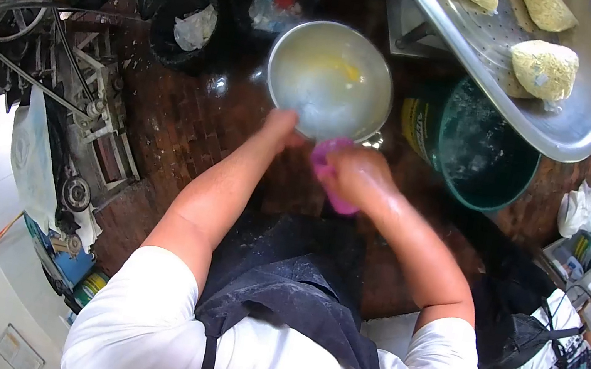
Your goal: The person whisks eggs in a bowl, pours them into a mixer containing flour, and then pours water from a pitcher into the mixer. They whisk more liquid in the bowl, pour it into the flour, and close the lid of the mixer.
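Observation:
A wide metal bowl (306, 77) with some yellow matter on its inner wall is in front of me. My left hand (283, 128) is at the bowl's near left rim, its fingers closed there and partly blurred. My right hand (363, 176) grips a pink plastic container (343, 205) just outside the near rim of the bowl. Its exact shape is hidden by my fingers. Pale powder or foam shows on my right wrist.
At right stands a green bucket (484, 181) with whitish residue. Above it, a large metal tray (572, 145) bears several yellowish bags (545, 70). Black bins (176, 55) with waste are at the back left. Machinery (100, 113) stands left; another person (558, 346) is at lower right.

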### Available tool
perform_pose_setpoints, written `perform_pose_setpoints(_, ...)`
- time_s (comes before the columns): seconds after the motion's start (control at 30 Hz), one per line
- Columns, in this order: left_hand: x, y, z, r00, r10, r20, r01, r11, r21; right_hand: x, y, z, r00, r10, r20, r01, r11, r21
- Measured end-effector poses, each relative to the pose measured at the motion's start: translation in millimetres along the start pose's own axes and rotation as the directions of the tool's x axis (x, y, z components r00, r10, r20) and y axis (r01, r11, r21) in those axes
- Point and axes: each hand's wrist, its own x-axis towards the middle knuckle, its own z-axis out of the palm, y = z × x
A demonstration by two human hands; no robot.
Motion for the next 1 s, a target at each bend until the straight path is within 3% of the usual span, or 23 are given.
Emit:
perform_pose_setpoints(0.23, -18, 6, -27, 0.998, 0.004, -0.058, -0.005, 1.0, -0.012, 3, -19, 6, 0.997, -0.056, -0.047, 0.057, 0.998, 0.019)
perform_pose_setpoints(0.47, -26, 15, -55, 0.998, -0.007, -0.064, 0.02, 0.979, 0.202, -11, -28, 8, 0.988, -0.064, -0.138, 0.082, 0.989, 0.123)
perform_pose_setpoints(0.53, -23, 22, -53, 0.997, -0.02, -0.071, 0.037, 0.969, 0.243, -16, -24, 14, 0.994, -0.046, -0.098, 0.059, 0.988, 0.14)
perform_pose_setpoints(0.6, -18, 42, -36, 0.987, -0.028, -0.158, 0.075, 0.952, 0.298, -21, -18, 15, 0.996, 0.003, -0.092, 0.014, 0.983, 0.184)
perform_pose_setpoints(0.67, 21, 60, -22, 0.985, 0.079, -0.155, 0.002, 0.886, 0.464, -26, -8, 16, 0.994, 0.022, -0.106, 0.0, 0.981, 0.196)
perform_pose_setpoints(0.7, 42, 82, -15, 0.981, 0.193, 0.0, -0.086, 0.438, 0.895, -28, -2, 15, 0.994, 0.04, -0.106, -0.019, 0.981, 0.195)
perform_pose_setpoints(0.77, 58, 115, 15, 0.852, 0.523, 0.02, -0.072, 0.08, 0.994, -35, 12, 11, 0.992, 0.074, -0.101, -0.052, 0.978, 0.202)
perform_pose_setpoints(0.8, 59, 127, 34, 0.638, 0.735, -0.23, -0.071, 0.353, 0.933, -38, 20, 7, 0.988, 0.082, -0.127, -0.054, 0.976, 0.213)
perform_pose_setpoints(0.83, 81, 142, 38, 0.522, 0.849, -0.084, -0.073, 0.142, 0.987, -39, 27, 4, 0.984, 0.088, -0.155, -0.052, 0.974, 0.222)
perform_pose_setpoints(0.9, 73, 166, 50, 0.395, 0.914, 0.093, -0.046, -0.082, 0.996, -43, 39, 1, 0.978, 0.099, -0.185, -0.058, 0.974, 0.217)
perform_pose_setpoints(0.97, -4, 202, 72, 0.37, 0.882, 0.292, 0.063, -0.338, 0.939, -44, 47, 1, 0.97, 0.111, -0.216, -0.064, 0.974, 0.217)
perform_pose_setpoints(1.0, -1, 204, 70, 0.372, 0.878, 0.302, 0.062, -0.348, 0.936, -44, 50, 1, 0.967, 0.104, -0.233, -0.054, 0.976, 0.211)
